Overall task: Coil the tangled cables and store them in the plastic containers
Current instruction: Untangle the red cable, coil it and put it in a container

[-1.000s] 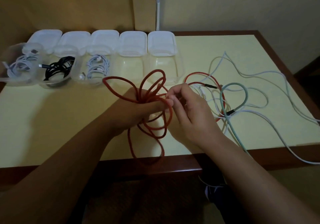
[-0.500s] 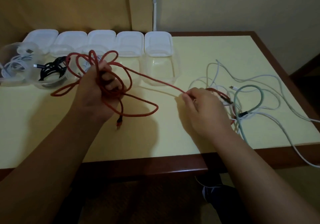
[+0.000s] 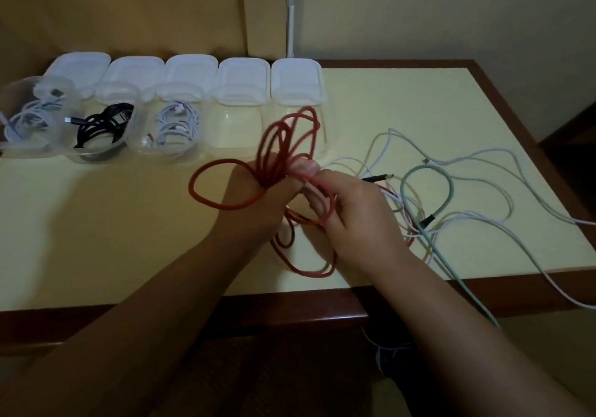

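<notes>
Bunching the red cable in a closed grip, the left hand lets loops fan far and near over the table while the right hand pinches one strand just right of it.

No readable text, label, brand or number shows on anything here

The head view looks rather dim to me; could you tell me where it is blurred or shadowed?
Head view: dim, warm light overall; the red cable loops above the left hand are smeared by motion blur; the right hand is sharper; soft shadows fall on the table left of the forearms; the table's edges bow from the wide-angle lens.
</notes>
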`<state>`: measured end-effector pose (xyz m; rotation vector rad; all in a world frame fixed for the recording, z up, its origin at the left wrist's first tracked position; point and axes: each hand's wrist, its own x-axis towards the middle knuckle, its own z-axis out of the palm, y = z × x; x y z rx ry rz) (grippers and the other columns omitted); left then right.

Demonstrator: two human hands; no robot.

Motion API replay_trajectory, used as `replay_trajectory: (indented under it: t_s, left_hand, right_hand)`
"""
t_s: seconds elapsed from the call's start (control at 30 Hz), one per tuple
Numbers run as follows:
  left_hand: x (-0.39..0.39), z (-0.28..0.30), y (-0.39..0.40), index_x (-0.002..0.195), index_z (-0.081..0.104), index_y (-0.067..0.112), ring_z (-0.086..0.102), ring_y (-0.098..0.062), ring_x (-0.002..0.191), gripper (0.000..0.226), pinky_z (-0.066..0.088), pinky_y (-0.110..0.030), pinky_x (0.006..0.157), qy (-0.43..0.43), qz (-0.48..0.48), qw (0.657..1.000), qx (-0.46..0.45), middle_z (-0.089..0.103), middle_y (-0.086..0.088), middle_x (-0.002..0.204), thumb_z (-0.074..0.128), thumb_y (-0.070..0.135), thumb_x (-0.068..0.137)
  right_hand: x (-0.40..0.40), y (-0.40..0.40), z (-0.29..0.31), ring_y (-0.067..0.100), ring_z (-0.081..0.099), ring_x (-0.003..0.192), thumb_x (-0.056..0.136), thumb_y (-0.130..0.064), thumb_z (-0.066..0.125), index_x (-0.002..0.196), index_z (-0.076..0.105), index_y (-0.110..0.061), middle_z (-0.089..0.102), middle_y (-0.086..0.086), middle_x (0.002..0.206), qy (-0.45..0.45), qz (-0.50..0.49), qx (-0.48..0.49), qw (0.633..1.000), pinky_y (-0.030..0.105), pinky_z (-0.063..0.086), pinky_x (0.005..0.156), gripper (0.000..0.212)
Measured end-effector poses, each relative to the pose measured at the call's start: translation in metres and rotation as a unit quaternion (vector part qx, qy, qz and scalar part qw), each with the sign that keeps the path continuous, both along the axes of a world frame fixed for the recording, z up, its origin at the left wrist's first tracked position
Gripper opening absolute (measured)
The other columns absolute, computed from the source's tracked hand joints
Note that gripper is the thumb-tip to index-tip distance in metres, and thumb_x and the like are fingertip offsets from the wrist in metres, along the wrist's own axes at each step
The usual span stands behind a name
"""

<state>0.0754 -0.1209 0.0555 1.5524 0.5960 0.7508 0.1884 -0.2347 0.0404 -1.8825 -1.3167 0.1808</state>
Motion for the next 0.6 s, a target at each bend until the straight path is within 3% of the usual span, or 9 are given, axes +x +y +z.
replay_trajectory:
  t_s: [0.1, 0.17, 0.27, 0.33, 0.4, 0.5, 0.53, 0.6]
  left_hand:
    - [0.003, 0.005, 0.014, 0.093, 0.075, 0.011, 0.049, -0.001, 0.048, 0.012, 0.036, -0.020, 0.054, -0.031, 0.062, 0.989, -0.129, 0.067, 0.009, 0.063, 0.064, 0.010, 0.097]
    - [-0.002, 0.012, 0.037, 0.087, 0.070, 0.018, 0.039, -0.001, 0.049, 0.017, 0.036, -0.018, 0.051, -0.081, 0.086, 0.969, -0.217, 0.067, 0.010, 0.072, 0.059, 0.016, 0.101]
    - [-0.021, 0.016, 0.078, 0.087, 0.063, 0.021, 0.044, -0.002, 0.054, 0.021, 0.045, -0.018, 0.056, -0.170, 0.112, 0.933, -0.297, 0.060, 0.009, 0.074, 0.052, 0.021, 0.105]
    - [-0.027, 0.011, 0.087, 0.086, 0.060, 0.022, 0.044, -0.001, 0.052, 0.019, 0.042, -0.017, 0.053, -0.129, 0.136, 0.944, -0.270, 0.057, 0.010, 0.069, 0.055, 0.019, 0.103]
    - [-0.024, 0.007, 0.075, 0.080, 0.066, 0.023, 0.044, 0.000, 0.047, 0.022, 0.037, -0.015, 0.047, -0.027, 0.135, 0.979, -0.151, 0.054, 0.012, 0.061, 0.063, 0.011, 0.098]
    - [-0.015, 0.006, 0.036, 0.092, 0.076, 0.018, 0.062, 0.000, 0.065, 0.010, 0.048, -0.014, 0.064, 0.049, -0.011, 0.998, -0.027, 0.071, 0.011, 0.073, 0.080, 0.018, 0.082]
    - [-0.014, 0.002, 0.027, 0.095, 0.078, 0.016, 0.068, -0.005, 0.074, 0.019, 0.052, -0.019, 0.073, 0.072, -0.053, 0.996, -0.013, 0.075, 0.007, 0.081, 0.084, 0.024, 0.078]
    - [-0.008, 0.000, 0.010, 0.090, 0.080, 0.019, 0.071, -0.023, 0.077, 0.014, 0.057, -0.036, 0.077, 0.099, -0.077, 0.992, 0.004, 0.077, -0.003, 0.083, 0.083, 0.031, 0.084]
  right_hand:
    - [0.007, 0.000, -0.001, 0.006, 0.057, 0.076, 0.105, -0.042, 0.056, 0.088, 0.063, -0.028, 0.062, -0.013, 0.078, -0.028, -0.054, -0.057, 0.997, 0.032, 0.047, 0.066, 0.023]
    - [0.018, -0.001, -0.005, 0.010, 0.060, 0.075, 0.105, -0.044, 0.054, 0.093, 0.066, -0.026, 0.063, -0.011, 0.079, -0.034, -0.089, -0.112, 0.989, 0.035, 0.052, 0.068, 0.024]
    - [0.030, -0.006, -0.008, 0.009, 0.060, 0.073, 0.104, -0.044, 0.055, 0.099, 0.072, -0.027, 0.066, -0.012, 0.082, -0.008, -0.121, -0.122, 0.985, 0.033, 0.049, 0.066, 0.024]
    - [0.030, -0.006, -0.006, 0.006, 0.062, 0.081, 0.104, -0.040, 0.058, 0.108, 0.077, -0.029, 0.071, -0.013, 0.094, 0.010, -0.123, -0.088, 0.988, 0.030, 0.049, 0.073, 0.022]
    - [0.024, -0.005, -0.003, 0.002, 0.065, 0.091, 0.104, -0.036, 0.061, 0.115, 0.078, -0.029, 0.073, -0.015, 0.103, 0.034, -0.116, -0.038, 0.992, 0.023, 0.050, 0.081, 0.022]
    - [0.016, -0.002, -0.001, 0.001, 0.067, 0.090, 0.103, -0.033, 0.063, 0.114, 0.079, -0.028, 0.074, -0.019, 0.100, 0.032, -0.097, 0.023, 0.994, 0.019, 0.050, 0.078, 0.020]
    - [0.014, -0.001, 0.000, 0.002, 0.067, 0.087, 0.103, -0.032, 0.064, 0.114, 0.079, -0.027, 0.075, -0.018, 0.099, 0.022, -0.085, 0.035, 0.996, 0.021, 0.050, 0.075, 0.020]
    - [0.010, 0.000, 0.001, 0.003, 0.066, 0.080, 0.103, -0.030, 0.065, 0.113, 0.079, -0.028, 0.075, -0.015, 0.097, 0.004, -0.050, 0.046, 0.998, 0.023, 0.048, 0.069, 0.018]
